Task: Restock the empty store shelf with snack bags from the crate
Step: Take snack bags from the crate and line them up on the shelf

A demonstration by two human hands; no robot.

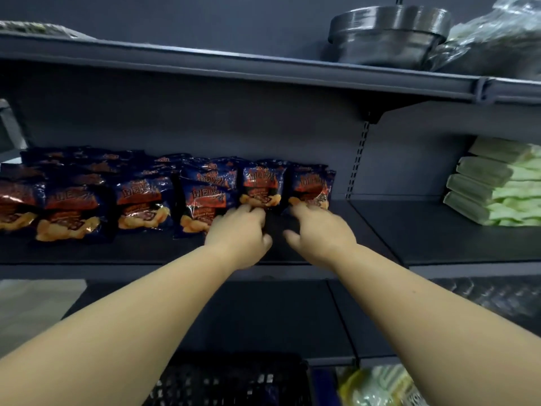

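Several dark blue and orange snack bags (pixel 140 197) stand in rows along the dark grey middle shelf (pixel 117 250). My left hand (pixel 240 232) reaches in, and its fingertips touch the lower edge of the second bag from the right (pixel 261 183). My right hand (pixel 320 230) touches the bottom of the rightmost bag (pixel 311 184). Both thumbs hang free below the bags and pinch nothing. The black slotted crate (pixel 234 382) sits below my forearms at the bottom edge; its contents are hidden.
Stacked steel bowls (pixel 389 33) and plastic-wrapped goods (pixel 497 39) sit on the shelf above. Green and white packs (pixel 497 183) are stacked in the bay to the right. Yellow-green packets (pixel 380 388) lie low beside the crate. A shelf upright (pixel 358 159) divides the bays.
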